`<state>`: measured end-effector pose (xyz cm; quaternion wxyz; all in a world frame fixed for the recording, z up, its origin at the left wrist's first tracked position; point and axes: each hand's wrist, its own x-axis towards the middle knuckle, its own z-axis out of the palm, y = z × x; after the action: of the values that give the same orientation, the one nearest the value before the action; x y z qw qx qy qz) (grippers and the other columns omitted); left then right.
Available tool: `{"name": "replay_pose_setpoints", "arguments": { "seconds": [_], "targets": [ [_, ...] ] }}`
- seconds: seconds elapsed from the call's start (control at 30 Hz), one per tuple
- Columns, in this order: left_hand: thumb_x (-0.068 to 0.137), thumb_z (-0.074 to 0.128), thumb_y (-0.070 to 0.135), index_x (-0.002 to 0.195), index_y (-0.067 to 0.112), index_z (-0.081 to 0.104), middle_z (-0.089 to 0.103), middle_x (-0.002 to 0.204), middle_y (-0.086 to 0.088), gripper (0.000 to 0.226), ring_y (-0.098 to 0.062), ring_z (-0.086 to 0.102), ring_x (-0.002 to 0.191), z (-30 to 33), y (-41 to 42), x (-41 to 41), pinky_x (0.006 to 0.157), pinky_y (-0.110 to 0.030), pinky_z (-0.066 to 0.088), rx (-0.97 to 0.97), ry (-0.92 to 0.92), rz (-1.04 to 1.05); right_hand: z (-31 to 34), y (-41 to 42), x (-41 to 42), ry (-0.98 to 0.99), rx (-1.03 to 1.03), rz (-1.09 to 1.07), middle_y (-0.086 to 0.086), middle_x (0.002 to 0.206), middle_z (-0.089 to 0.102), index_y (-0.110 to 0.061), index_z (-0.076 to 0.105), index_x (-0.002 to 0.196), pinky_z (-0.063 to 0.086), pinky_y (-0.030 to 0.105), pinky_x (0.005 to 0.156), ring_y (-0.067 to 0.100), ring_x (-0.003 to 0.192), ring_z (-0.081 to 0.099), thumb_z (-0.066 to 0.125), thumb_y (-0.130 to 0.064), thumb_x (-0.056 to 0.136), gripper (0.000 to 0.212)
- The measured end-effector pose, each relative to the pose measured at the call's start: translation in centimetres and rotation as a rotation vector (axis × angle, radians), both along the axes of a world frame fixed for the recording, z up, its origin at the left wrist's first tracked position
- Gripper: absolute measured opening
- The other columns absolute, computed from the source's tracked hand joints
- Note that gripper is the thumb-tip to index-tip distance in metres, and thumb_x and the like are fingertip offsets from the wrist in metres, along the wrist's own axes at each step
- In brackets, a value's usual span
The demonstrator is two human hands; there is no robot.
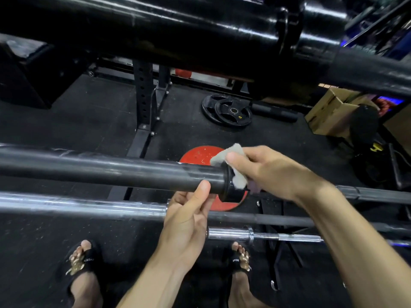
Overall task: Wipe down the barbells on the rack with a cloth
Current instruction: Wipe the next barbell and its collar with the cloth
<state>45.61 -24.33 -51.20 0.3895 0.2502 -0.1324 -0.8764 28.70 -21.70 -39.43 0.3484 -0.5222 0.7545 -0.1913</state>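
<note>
The black bar [106,172] ran level from the 9 o'clock edge to the centre, where its sleeve ended at a black collar [230,185]. The right hand [264,170], entering from 4 o'clock, pinched a grey cloth [224,155] between thumb and fingers and pressed it against the collar at the shaft side. Part of the cloth stood above the collar at 12 o'clock; another fold showed below the thumb, against the collar face. The left hand [189,216], entering from 6 o'clock, cupped the sleeve from underneath, just to the 9 o'clock side of the collar, with the thumb laid on the sleeve's near surface and the fingers curled under it.

Below this bar lay a chrome bar [77,205], parallel and nearer the person. A third, shorter chrome bar [231,233] showed at 5 o'clock of the left hand. A thick black bar [178,30] crossed the top of the view, out of focus.

On the floor [89,121], a red plate [200,155] lay directly beneath the collar, partly hidden by it. Two black plates [229,113] lay overlapped at 12 o'clock of the red plate. A rack upright [144,96] stood at 11 o'clock. Cardboard boxes [329,112] sat at 2 o'clock.
</note>
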Motion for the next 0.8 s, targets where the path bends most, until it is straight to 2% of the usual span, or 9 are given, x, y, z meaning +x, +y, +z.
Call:
{"name": "replay_pose_setpoints", "arguments": {
  "seconds": [0.1, 0.2, 0.27, 0.37, 0.43, 0.57, 0.63, 0.7, 0.8],
  "targets": [
    [0.069, 0.086, 0.019, 0.113, 0.015, 0.054, 0.064, 0.11, -0.015, 0.054, -0.024, 0.066, 0.118, 0.0, 0.0, -0.2, 0.109, -0.038, 0.048, 0.028, -0.006, -0.012, -0.3, 3.0, 0.7, 0.069, -0.051, 0.06, -0.016, 0.095, 0.073, -0.039, 0.059, 0.132, 0.051, 0.03, 0.092, -0.001, 0.093, 0.065, 0.058, -0.048, 0.1, 0.034],
    [0.067, 0.09, 0.019, 0.097, 0.01, 0.053, 0.066, 0.109, -0.017, 0.048, -0.029, 0.064, 0.124, -0.3, -0.1, -0.3, 0.114, -0.041, 0.042, 0.037, -0.001, -0.031, -0.4, 3.3, 0.7, 0.082, -0.082, 0.036, -0.016, 0.103, 0.072, -0.045, 0.053, 0.136, 0.05, 0.031, 0.096, 0.001, 0.1, 0.065, 0.064, -0.046, 0.097, 0.041],
    [0.064, 0.097, 0.021, 0.092, 0.009, 0.049, 0.057, 0.123, -0.022, 0.057, -0.036, 0.056, 0.133, -0.7, -0.2, -0.3, 0.116, -0.043, 0.041, 0.017, 0.018, -0.037, 0.2, 2.5, 0.4, 0.003, -0.031, 0.009, -0.016, 0.103, 0.072, -0.042, 0.062, 0.128, 0.055, 0.033, 0.09, 0.003, 0.094, 0.068, 0.064, -0.047, 0.097, 0.031],
    [0.057, 0.101, 0.023, 0.128, 0.009, 0.047, 0.053, 0.135, -0.025, 0.089, -0.036, 0.056, 0.133, -0.8, -0.4, -0.2, 0.116, -0.043, 0.043, -0.018, 0.056, -0.025, 0.5, 0.4, 0.3, -0.05, -0.009, 0.02, -0.015, 0.076, 0.069, -0.018, 0.073, 0.115, 0.058, 0.031, 0.066, 0.006, 0.066, 0.063, 0.049, -0.042, 0.107, 0.035],
    [0.061, 0.099, 0.019, 0.128, 0.009, 0.049, 0.054, 0.139, -0.027, 0.084, -0.033, 0.059, 0.131, -0.7, -0.4, -0.2, 0.116, -0.043, 0.042, -0.037, 0.074, -0.028, 0.5, -0.9, 0.4, -0.07, -0.01, 0.023, -0.008, 0.062, 0.062, -0.016, 0.078, 0.107, 0.051, 0.027, 0.053, 0.009, 0.054, 0.054, 0.042, -0.037, 0.111, 0.041],
    [0.076, 0.084, 0.014, 0.121, 0.011, 0.053, 0.061, 0.137, -0.019, 0.055, -0.026, 0.062, 0.128, -0.4, -0.1, 0.1, 0.116, -0.044, 0.04, -0.064, 0.052, -0.029, 0.0, -1.1, -0.5, -0.025, -0.088, -0.055, -0.006, 0.058, 0.063, -0.016, 0.078, 0.09, 0.049, 0.028, 0.054, 0.013, 0.051, 0.056, 0.044, -0.036, 0.11, 0.045],
    [0.069, 0.093, 0.023, 0.106, 0.014, 0.057, 0.065, 0.123, -0.014, 0.053, -0.022, 0.065, 0.119, 0.0, 0.0, 0.0, 0.11, -0.041, 0.044, -0.053, 0.014, -0.029, -0.2, 0.3, -0.8, -0.012, -0.251, -0.182, -0.007, 0.062, 0.066, -0.018, 0.074, 0.088, 0.052, 0.034, 0.058, 0.012, 0.055, 0.059, 0.043, -0.039, 0.109, 0.043],
    [0.071, 0.091, 0.021, 0.096, 0.017, 0.054, 0.058, 0.117, -0.015, 0.044, -0.024, 0.065, 0.109, 0.2, 0.1, -0.2, 0.104, -0.039, 0.05, -0.03, -0.059, 0.007, 0.1, 1.7, -0.4, -0.014, -0.294, -0.265, -0.008, 0.071, 0.071, -0.032, 0.074, 0.096, 0.056, 0.038, 0.068, 0.008, 0.063, 0.062, 0.042, -0.042, 0.109, 0.036],
    [0.067, 0.084, 0.017, 0.092, 0.015, 0.058, 0.061, 0.106, -0.016, 0.036, -0.022, 0.067, 0.101, 0.2, 0.0, -0.4, 0.089, -0.03, 0.058, -0.064, -0.128, 0.057, 0.3, 3.9, 1.6, 0.017, -0.227, -0.089, -0.01, 0.083, 0.076, -0.026, 0.072, 0.107, 0.047, 0.028, 0.091, -0.005, 0.097, 0.063, 0.038, -0.032, 0.111, 0.034]
  ]
}}
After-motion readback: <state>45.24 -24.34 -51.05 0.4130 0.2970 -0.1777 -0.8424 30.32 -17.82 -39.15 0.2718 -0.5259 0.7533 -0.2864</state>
